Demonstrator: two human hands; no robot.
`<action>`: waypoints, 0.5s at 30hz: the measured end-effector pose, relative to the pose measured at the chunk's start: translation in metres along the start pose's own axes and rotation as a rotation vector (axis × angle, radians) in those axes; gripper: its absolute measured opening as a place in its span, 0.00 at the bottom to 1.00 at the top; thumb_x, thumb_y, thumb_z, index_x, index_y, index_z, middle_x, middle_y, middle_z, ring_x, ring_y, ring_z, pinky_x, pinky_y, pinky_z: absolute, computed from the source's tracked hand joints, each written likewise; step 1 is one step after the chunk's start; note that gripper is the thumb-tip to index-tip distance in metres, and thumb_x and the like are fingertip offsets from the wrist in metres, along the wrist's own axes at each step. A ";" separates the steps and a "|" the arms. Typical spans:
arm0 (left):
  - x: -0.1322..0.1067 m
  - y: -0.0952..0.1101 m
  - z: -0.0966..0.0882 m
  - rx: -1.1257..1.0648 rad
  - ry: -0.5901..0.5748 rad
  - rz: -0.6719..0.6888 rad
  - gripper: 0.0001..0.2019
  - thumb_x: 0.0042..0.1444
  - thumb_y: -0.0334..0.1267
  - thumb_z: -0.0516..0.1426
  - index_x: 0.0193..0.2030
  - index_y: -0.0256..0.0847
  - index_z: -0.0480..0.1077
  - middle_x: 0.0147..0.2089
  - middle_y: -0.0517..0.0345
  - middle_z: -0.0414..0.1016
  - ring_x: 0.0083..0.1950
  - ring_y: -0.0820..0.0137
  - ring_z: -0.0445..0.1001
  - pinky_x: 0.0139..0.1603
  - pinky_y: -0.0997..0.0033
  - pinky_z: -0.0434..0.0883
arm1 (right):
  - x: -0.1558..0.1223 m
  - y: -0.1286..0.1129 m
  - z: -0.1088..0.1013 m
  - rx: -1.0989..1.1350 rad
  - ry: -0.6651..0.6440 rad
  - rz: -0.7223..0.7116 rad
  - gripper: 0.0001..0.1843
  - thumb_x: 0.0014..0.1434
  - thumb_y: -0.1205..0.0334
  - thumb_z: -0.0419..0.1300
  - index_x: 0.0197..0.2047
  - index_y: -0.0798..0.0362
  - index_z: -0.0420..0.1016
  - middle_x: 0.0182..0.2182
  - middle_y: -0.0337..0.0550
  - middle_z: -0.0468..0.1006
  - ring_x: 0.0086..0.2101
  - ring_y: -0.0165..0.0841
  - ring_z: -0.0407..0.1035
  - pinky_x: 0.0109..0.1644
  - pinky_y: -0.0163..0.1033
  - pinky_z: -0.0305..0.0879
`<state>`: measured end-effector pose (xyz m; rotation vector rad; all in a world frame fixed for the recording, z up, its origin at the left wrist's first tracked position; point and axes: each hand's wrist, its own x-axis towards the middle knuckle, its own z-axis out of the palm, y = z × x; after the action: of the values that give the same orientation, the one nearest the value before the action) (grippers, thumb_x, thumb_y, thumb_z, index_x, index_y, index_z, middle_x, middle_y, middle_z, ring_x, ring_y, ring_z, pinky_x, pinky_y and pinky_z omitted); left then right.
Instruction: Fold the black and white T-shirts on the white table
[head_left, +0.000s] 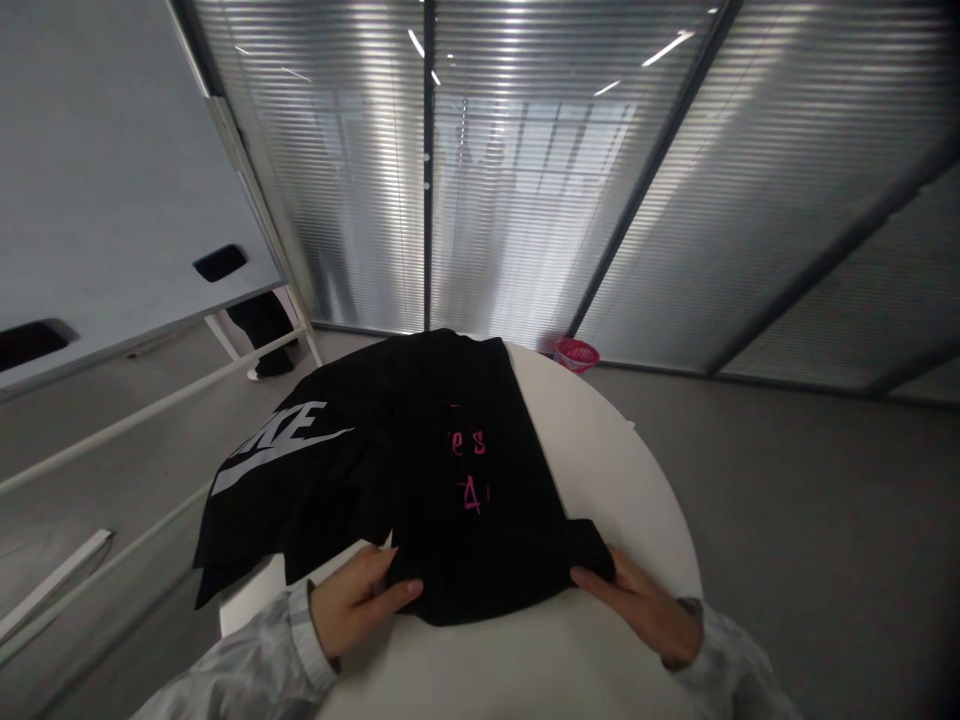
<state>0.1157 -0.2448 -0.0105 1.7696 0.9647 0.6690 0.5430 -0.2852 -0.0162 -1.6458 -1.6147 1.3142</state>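
Note:
A black T-shirt with pink lettering (480, 555) lies partly folded on the white table (637, 470). My left hand (360, 597) pinches its near left corner, thumb on top. At the near right, my right hand (637, 605) grips what looks like the sleeve, also with the thumb on top. The shirt's near edge is drawn between both hands. Beside it, on the left, a second black garment with a white Nike print (277, 440) is spread out and hangs over the table's left edge. Where the two garments meet or overlap is hard to tell.
A pink basket (576, 354) stands on the floor beyond the table. Ribbed glass panels (525, 180) form the wall ahead. At the left are a white board (112, 180) with a metal frame and, behind it, a person's leg (262, 325).

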 end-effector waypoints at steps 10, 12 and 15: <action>0.013 0.022 -0.003 -0.285 0.070 -0.122 0.22 0.68 0.59 0.62 0.46 0.40 0.83 0.41 0.55 0.82 0.44 0.62 0.78 0.50 0.66 0.78 | 0.008 -0.046 -0.007 0.109 -0.163 -0.019 0.32 0.68 0.33 0.64 0.60 0.49 0.84 0.54 0.49 0.85 0.56 0.50 0.77 0.68 0.58 0.70; 0.036 0.018 -0.009 -0.385 0.205 -0.137 0.21 0.66 0.57 0.65 0.52 0.42 0.83 0.50 0.53 0.84 0.55 0.58 0.79 0.62 0.62 0.76 | 0.032 -0.045 -0.009 0.161 -0.087 -0.048 0.33 0.66 0.34 0.66 0.62 0.49 0.83 0.57 0.49 0.84 0.58 0.52 0.76 0.70 0.59 0.69; 0.072 0.009 -0.014 -0.595 0.325 -0.198 0.22 0.61 0.55 0.69 0.55 0.42 0.82 0.55 0.51 0.85 0.61 0.55 0.80 0.68 0.57 0.74 | 0.071 -0.043 -0.010 0.345 -0.038 -0.060 0.30 0.62 0.38 0.71 0.59 0.49 0.84 0.56 0.48 0.85 0.60 0.53 0.76 0.72 0.61 0.66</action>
<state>0.1463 -0.1786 0.0043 1.0492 1.0069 1.0123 0.5201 -0.2071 0.0042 -1.3621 -1.3538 1.5032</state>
